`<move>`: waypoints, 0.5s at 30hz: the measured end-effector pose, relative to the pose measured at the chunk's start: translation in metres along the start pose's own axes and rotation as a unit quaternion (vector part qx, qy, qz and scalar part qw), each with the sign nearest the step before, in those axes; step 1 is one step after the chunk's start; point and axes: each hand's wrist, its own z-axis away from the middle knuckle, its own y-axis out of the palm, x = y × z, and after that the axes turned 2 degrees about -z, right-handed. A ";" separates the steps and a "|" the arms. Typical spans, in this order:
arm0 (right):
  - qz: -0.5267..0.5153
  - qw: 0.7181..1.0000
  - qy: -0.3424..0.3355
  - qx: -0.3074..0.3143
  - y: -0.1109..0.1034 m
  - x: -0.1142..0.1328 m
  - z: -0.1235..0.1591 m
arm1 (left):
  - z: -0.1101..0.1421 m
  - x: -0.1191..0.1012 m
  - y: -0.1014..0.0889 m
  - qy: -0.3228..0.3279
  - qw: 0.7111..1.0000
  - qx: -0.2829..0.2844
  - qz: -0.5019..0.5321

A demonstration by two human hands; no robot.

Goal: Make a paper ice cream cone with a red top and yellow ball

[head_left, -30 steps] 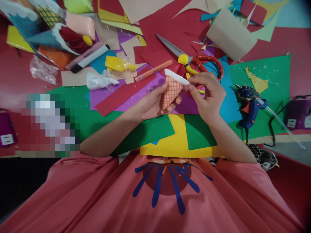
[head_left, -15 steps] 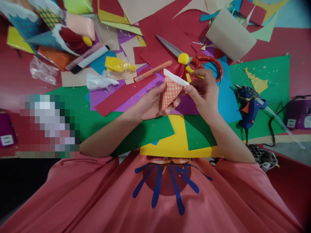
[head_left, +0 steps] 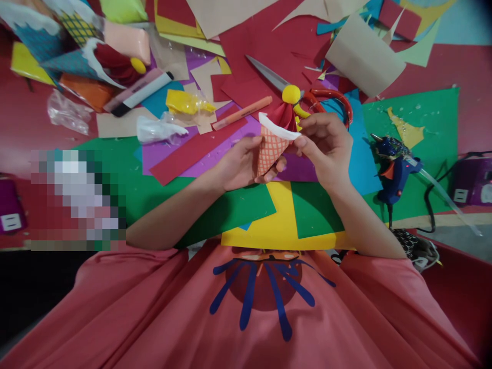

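Between my hands is a small paper ice cream cone (head_left: 270, 151) with an orange criss-cross pattern, its point downward. A white band (head_left: 277, 129) runs round its rim, and pleated red paper (head_left: 283, 116) topped by a yellow ball (head_left: 291, 94) rises from it. My left hand (head_left: 246, 164) wraps the cone from the left, its fingertips showing below. The thumb and fingers of my right hand (head_left: 326, 146) pinch the white band at its right end. Behind the cone lie scissors (head_left: 332, 100) with red and yellow handles, partly hidden by it.
A blue glue gun (head_left: 397, 171) with a clear stick lies on green paper (head_left: 434, 118) at right. An orange marker (head_left: 242, 113) is left of the scissors. Finished-looking cones (head_left: 75, 64), clay packets (head_left: 126, 41) and a rolled beige sheet (head_left: 365, 55) lie farther back among paper scraps.
The cone has turned slightly, so its white rim opens more toward me and more red paper shows. My right hand has shifted a little to the right, still pinching the band.
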 end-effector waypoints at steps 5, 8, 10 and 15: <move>0.011 0.996 -0.085 -0.004 0.000 0.005 0.002 | 0.000 0.002 -0.007 0.000 1.000 -0.004 -0.005; 0.034 0.993 -0.106 0.026 -0.002 0.006 0.004 | 0.001 0.002 -0.011 -0.007 1.000 0.008 -0.008; 0.070 0.993 -0.091 0.034 -0.003 0.007 0.006 | 0.001 0.002 -0.011 -0.015 1.000 0.026 -0.008; 0.107 0.991 -0.071 0.033 -0.004 0.006 0.006 | 0.000 0.001 -0.004 -0.025 1.000 0.013 0.005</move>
